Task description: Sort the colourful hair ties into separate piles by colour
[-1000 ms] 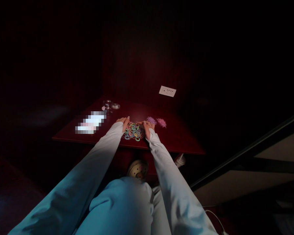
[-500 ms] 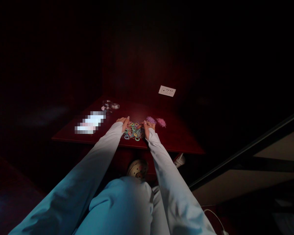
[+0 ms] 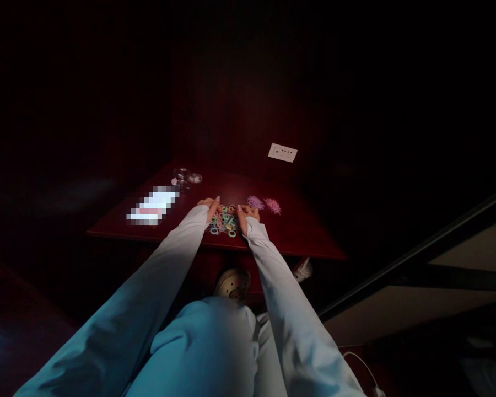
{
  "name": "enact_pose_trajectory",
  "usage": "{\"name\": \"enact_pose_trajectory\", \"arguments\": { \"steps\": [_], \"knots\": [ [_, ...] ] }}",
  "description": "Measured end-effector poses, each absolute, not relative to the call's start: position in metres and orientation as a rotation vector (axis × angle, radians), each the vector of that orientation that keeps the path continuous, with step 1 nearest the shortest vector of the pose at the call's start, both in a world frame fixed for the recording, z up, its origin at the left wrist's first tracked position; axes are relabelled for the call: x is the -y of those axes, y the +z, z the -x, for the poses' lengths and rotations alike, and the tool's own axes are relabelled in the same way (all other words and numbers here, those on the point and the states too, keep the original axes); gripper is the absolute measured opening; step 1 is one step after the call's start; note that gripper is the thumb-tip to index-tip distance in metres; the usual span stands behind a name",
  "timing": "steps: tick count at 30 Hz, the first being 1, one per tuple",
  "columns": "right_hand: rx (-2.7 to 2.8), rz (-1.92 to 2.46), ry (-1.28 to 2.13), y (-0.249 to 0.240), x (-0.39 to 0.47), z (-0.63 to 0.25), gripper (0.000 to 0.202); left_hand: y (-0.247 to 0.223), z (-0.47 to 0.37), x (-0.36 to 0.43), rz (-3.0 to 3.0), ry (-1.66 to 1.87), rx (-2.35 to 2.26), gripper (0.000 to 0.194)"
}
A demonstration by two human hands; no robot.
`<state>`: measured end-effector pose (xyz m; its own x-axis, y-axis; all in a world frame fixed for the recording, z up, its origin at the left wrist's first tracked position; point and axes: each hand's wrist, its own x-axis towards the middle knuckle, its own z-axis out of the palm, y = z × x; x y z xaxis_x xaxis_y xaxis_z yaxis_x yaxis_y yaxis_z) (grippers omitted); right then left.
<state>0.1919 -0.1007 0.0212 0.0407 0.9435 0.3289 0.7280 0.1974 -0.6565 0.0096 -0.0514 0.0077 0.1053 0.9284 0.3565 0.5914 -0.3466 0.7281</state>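
Note:
A pile of small rings in several pastel colours (image 3: 226, 223) lies near the front edge of the dark red table (image 3: 297, 237). My left hand (image 3: 211, 207) rests at the pile's left side, its fingers closed; anything in them is too small to make out. At the right side is my right hand (image 3: 247, 215), thumb and fingers drawn together over the rings, and what it grips cannot be made out. Just beyond my right hand sits a purple bundle (image 3: 254, 202), with a pink bundle (image 3: 272, 206) to its right.
On the left of the table lies a bright, blurred-out rectangle (image 3: 155, 205). Behind it stand clear round containers (image 3: 182, 175) with a small pink item. A white socket plate (image 3: 282, 153) is on the back wall. Shoes (image 3: 232, 284) show below the table edge.
My right hand has shifted slightly left over the edge of the pile, uncovering more of the purple bundle. My left hand has hardly moved.

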Motion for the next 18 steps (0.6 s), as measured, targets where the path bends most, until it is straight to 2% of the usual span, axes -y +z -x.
{"name": "enact_pose_trajectory", "arguments": {
  "steps": [8,18],
  "knots": [
    [1.609,1.536,0.382,0.022,0.096,-0.199,0.076,0.011,-0.010,0.054,-1.970,1.125,-1.502,0.070],
    [1.598,1.487,0.399,0.023,0.097,-0.203,0.082,0.004,-0.007,0.049,-1.993,1.189,-1.493,0.068]
  ]
}}
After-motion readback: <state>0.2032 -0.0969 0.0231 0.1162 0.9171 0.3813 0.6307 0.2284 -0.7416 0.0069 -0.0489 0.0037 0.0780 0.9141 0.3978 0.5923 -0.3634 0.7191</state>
